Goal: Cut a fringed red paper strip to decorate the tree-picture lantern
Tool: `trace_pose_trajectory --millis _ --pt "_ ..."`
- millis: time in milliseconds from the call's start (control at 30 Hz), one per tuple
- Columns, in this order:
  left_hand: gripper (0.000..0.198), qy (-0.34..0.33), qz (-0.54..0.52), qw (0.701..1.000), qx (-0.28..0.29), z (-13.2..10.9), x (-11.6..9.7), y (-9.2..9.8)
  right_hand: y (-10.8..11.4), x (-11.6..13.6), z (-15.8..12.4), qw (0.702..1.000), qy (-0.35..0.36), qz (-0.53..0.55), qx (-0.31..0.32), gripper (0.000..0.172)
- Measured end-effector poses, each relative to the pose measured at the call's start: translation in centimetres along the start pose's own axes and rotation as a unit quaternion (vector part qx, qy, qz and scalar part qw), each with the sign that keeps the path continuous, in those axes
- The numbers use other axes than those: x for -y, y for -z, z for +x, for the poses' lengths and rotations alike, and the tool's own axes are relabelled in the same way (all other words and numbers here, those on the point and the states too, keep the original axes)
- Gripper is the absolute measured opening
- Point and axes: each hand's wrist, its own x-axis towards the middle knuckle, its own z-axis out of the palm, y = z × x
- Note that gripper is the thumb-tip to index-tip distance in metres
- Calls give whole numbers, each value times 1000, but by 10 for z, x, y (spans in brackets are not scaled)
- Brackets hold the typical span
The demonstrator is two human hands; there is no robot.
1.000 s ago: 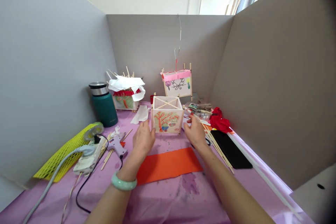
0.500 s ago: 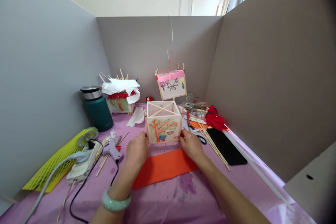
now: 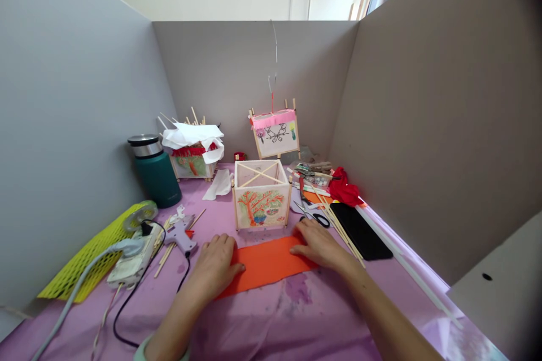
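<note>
A strip of orange paper (image 3: 266,265) lies flat on the purple cloth in front of me. My left hand (image 3: 217,265) rests over its left end, thumb apart from the fingers and on the paper. Over the right end is my right hand (image 3: 317,245), also open, its thumb on the orange surface. Just behind the strip stands a lantern-like box (image 3: 261,207) with a wooden stick frame, crossed sticks on top and a tree drawing on its front panel. Neither hand touches the box.
On the left are a glue gun (image 3: 181,235), a power strip (image 3: 132,262), yellow netting (image 3: 88,256) and a green bottle (image 3: 157,175). Scissors (image 3: 315,215), thin sticks (image 3: 341,225) and a black phone (image 3: 359,231) lie right. A finished-looking lantern (image 3: 277,135) hangs behind; grey partitions (image 3: 237,67) enclose the table.
Both hands have let go of the box's lower sides and come down toward me onto the orange paper. The box stays upright behind it. My view has shifted slightly.
</note>
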Motion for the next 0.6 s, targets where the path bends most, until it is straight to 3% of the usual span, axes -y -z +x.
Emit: trace_pose_trajectory --millis 167,267,433,533,600 --pt "13 22 -13 1000 -3 1 -6 13 9 10 -3 995 -2 56 -86 8" --pt "13 -15 -51 998 -34 -8 -7 28 21 14 -13 975 24 157 -158 4" --pt "20 -64 -141 979 -131 -32 10 59 30 9 -26 918 7 287 -274 22" --pt "22 -20 -152 970 -188 -46 26 71 20 10 -27 933 16 264 -242 17" --pt "23 60 -130 963 -227 -51 35 76 10 16 -25 957 61 208 -191 14"
